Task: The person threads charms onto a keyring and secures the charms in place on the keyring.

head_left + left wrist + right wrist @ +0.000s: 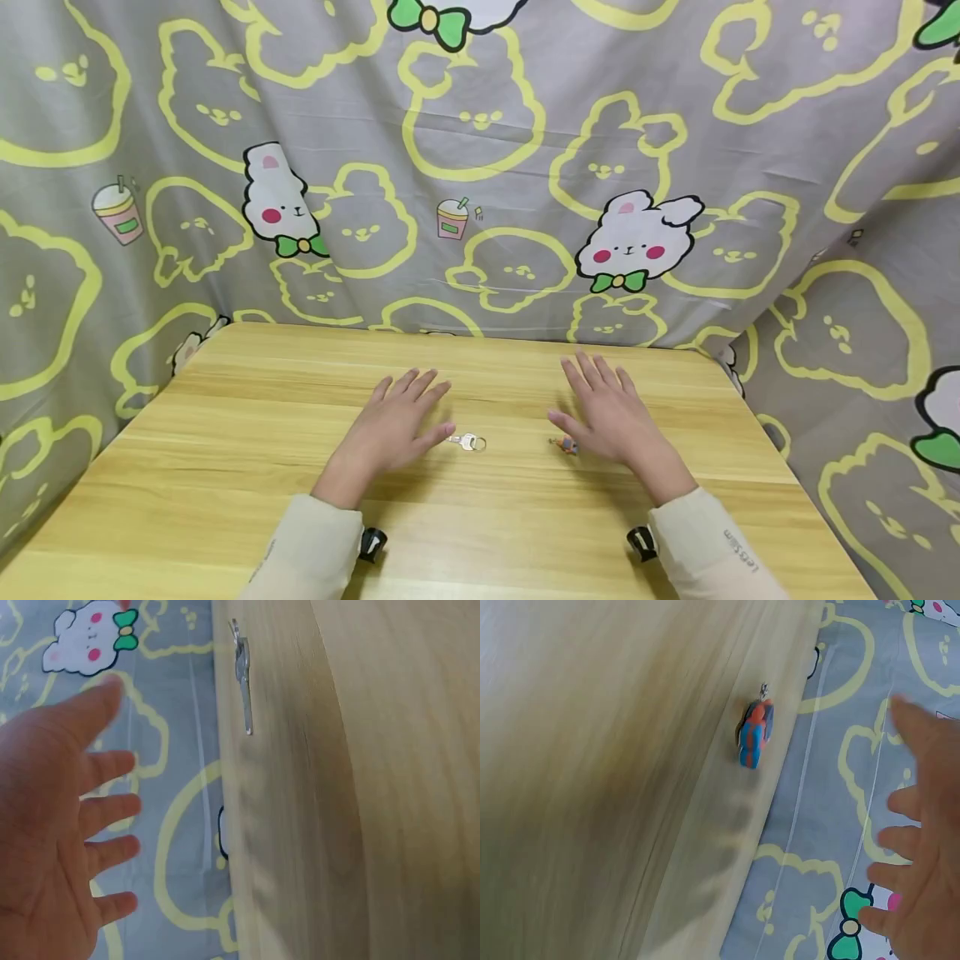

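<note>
A silver key (467, 442) with a small ring lies on the wooden table, just right of my left thumb. In the left wrist view the key (244, 679) lies flat and long on the wood. My left hand (392, 429) hovers over the table with its fingers spread and nothing in them. Beside the thumb of my right hand (609, 412) lies a small red and blue figure charm (566, 445), partly covered by that hand. The right wrist view shows the charm (754, 733) whole, a short metal chain at one end. My right fingers are also straight and hold nothing.
The wooden table (480, 533) reaches back to a grey curtain (517, 200) with yellow outlines and white rabbits. Curtain also hangs along both sides. Dark wrist mounts (372, 544) sit at both sleeve cuffs.
</note>
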The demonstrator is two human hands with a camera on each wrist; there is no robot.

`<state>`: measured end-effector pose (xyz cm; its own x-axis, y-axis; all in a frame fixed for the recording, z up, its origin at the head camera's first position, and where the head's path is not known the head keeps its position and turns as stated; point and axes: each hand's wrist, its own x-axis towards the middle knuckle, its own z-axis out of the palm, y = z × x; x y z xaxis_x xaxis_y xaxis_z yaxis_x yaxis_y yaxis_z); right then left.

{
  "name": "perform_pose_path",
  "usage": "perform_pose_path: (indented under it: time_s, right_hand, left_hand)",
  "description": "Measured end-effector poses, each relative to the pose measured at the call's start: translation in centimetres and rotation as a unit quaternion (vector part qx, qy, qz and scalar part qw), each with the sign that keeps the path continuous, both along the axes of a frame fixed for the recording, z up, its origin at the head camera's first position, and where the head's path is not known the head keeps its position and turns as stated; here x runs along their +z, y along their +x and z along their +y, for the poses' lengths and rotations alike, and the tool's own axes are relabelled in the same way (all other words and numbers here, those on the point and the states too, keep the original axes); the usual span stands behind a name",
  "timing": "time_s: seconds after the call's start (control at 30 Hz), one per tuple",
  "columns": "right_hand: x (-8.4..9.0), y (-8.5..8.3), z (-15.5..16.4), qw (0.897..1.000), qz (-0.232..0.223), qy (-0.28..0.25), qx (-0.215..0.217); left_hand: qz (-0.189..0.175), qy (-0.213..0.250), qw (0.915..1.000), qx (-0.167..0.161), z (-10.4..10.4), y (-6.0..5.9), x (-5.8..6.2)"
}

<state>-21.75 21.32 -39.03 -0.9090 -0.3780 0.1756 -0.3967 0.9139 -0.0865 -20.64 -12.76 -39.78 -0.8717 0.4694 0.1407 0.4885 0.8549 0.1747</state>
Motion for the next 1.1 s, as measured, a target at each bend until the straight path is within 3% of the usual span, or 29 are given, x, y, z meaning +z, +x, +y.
perform_pose_path:
  time_s: [0.27, 0.53, 0.67, 0.9, 1.1]
  right_hand:
    - [-0.2, 0.1, 0.9, 0.998, -0.047, 0.027, 0.015]
    - [-0.6, -0.1, 0.6, 0.993, -0.100, 0.043, 0.050]
    - [-0.9, 0.0, 0.4, 0.992, -0.090, 0.050, 0.077]
    - [-1.7, 0.3, 0.0, 0.990, -0.032, 0.062, 0.119]
    - [-2.4, 0.5, -0.5, 0.988, -0.010, 0.086, 0.129]
  left_hand:
    - [-0.022, -0.003, 0.9996, -0.016, 1.0, -0.3, 0.0]
    - [-0.028, -0.034, 0.9982, -0.041, 2.4, -0.5, -0.1]
    - [-0.026, -0.043, 0.9966, -0.064, 2.8, -0.7, -0.3]
    - [-0.039, -0.042, 0.9932, -0.101, 3.4, -1.2, -1.1]
    - [-0.031, -0.039, 0.9901, -0.131, 3.6, -1.6, -1.8]
